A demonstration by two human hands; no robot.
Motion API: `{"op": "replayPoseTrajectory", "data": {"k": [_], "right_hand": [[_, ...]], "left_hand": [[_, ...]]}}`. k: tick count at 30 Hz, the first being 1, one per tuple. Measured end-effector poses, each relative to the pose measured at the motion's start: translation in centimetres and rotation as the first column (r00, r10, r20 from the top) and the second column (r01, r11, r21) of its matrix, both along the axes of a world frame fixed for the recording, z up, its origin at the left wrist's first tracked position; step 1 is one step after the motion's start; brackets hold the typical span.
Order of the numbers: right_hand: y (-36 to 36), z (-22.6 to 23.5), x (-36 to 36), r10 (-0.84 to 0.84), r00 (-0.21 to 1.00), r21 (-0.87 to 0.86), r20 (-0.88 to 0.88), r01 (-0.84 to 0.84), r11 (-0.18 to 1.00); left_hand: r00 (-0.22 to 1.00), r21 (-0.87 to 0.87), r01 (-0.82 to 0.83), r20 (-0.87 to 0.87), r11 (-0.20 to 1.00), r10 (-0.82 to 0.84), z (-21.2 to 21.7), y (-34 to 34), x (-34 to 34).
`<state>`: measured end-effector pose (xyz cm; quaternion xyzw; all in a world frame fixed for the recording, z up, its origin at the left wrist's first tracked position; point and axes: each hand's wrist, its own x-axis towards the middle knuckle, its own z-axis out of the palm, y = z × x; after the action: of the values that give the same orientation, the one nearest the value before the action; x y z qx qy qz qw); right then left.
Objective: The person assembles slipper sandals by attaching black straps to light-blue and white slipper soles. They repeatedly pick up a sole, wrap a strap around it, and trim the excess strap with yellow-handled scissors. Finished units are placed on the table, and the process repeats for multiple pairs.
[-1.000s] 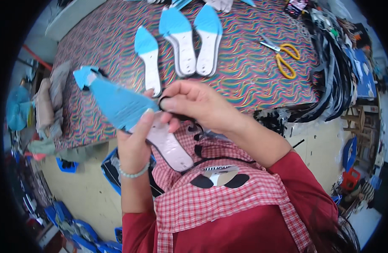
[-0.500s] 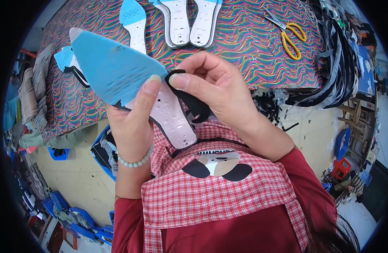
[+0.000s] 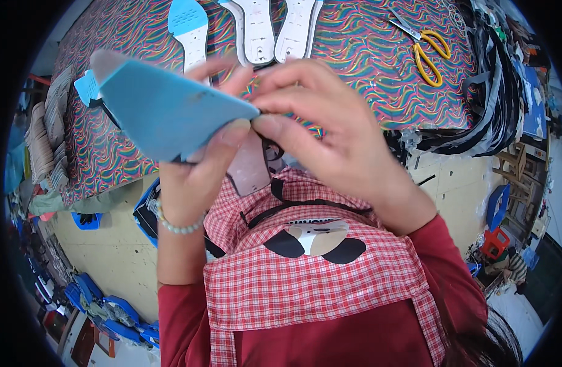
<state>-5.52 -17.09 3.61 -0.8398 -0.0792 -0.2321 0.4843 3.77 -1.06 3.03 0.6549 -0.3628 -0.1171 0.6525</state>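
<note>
Above my lap, my left hand [image 3: 192, 183] grips a shoe insole [image 3: 165, 113] with a blue pointed front and a pale pinkish heel part. Its thumb presses on the blue face, and the fingers go behind. My right hand [image 3: 333, 125] pinches at the insole's right edge, with thumb and forefinger together. A narrow black strip [image 3: 277, 190] shows below that pinch, dangling toward the apron; its upper part is mostly hidden by the fingers. Both hands are slightly blurred.
On the patterned tablecloth [image 3: 366, 92] lie several other insoles [image 3: 256, 33] and yellow-handled scissors [image 3: 431, 56]. Black strips [image 3: 498, 116] hang in a bundle at the table's right. Folded fabric pieces [image 3: 42, 134] sit at its left edge. Blue baskets [image 3: 119, 312] stand on the floor.
The insole has tilted, so its heel part looks shorter. My left fingers have risen behind it. The right hand's pinch has shifted slightly right along the edge, and less of the black strip shows.
</note>
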Motion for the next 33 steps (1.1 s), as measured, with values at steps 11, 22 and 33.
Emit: {"op": "replayPoseTrajectory", "data": {"k": [11,22,33], "right_hand": [[4.6,-0.5,-2.3,0.086,0.966,0.827,-0.243,0.16,0.538],[3.1,-2.1,-0.8,-0.337,0.933,0.061,0.127,0.332,0.941],[-1.0,-0.3,2.6,-0.014,0.993,0.205,0.115,-0.01,0.979]], "left_hand": [[0.904,-0.338,-0.103,-0.424,0.935,-0.053,1.5,0.1,-1.5],[0.911,-0.018,-0.11,-0.402,0.994,0.094,1.3,-2.7,-2.7],[0.539,-0.416,0.364,-0.636,0.833,-0.553,-0.4,-1.0,-0.4]]}}
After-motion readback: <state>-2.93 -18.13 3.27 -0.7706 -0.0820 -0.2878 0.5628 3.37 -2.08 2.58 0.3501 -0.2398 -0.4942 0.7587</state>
